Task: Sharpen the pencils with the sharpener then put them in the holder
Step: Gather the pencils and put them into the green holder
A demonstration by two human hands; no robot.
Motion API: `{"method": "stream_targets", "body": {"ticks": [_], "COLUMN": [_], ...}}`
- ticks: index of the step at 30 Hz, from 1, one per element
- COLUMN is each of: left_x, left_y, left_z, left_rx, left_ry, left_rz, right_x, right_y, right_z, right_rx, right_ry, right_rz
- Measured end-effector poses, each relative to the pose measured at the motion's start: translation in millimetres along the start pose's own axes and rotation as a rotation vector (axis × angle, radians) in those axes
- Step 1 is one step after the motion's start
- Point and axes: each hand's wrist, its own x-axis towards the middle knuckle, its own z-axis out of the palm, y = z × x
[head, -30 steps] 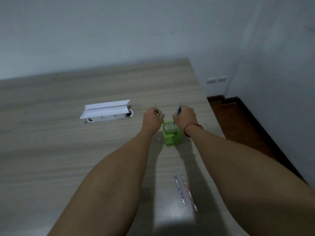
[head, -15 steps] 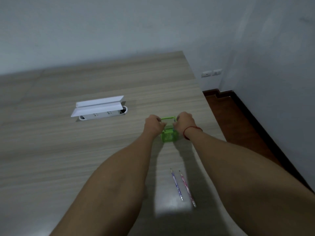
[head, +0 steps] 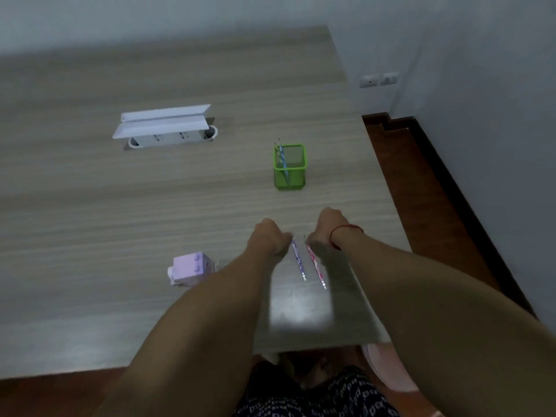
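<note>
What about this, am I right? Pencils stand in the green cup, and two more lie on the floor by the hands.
The purple pencil and pink pencil lie on the table, not the floor, by the left hand and right hand. The head view shows it. The green cup does hold pencils.
</note>
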Motion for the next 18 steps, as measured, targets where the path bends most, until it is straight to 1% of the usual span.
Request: {"method": "stream_targets", "body": {"ticks": [3,6,9,12,14,18], "left_x": [-9.8,-15.9,-21.5,-26.5,-24.4,-16.4], "left_y": [-5.8,-3.6,4.0,5.1,1.0,3.7], "left_z": [18.8,21.0,10.9,6.2,6.5,-13.0], "left_rx": [0.053,0.093,0.15,0.123,0.085,0.097], "left_ry": [-0.032,-0.028,-0.154,-0.262,-0.229,-0.043], "left_rz": [-0.002,-0.008,-0.019,-0.069,-0.048,0.047], "right_x": [-11.2,-15.7,-18.5,-22.2,-20.7,-13.5], "right_y": [9.4,10.5,4.8,1.3,2.5,-3.3], "right_z": [15.1,23.9,27.7,34.3,37.5,17.5], "right_rx": [-0.073,-0.091,-0.125,-0.135,-0.09,-0.01], "right_ry": [-0.109,-0.164,-0.206,-0.206,-0.182,-0.099], "right_rz": [0.007,0.004,-0.027,-0.044,-0.045,-0.075]}}
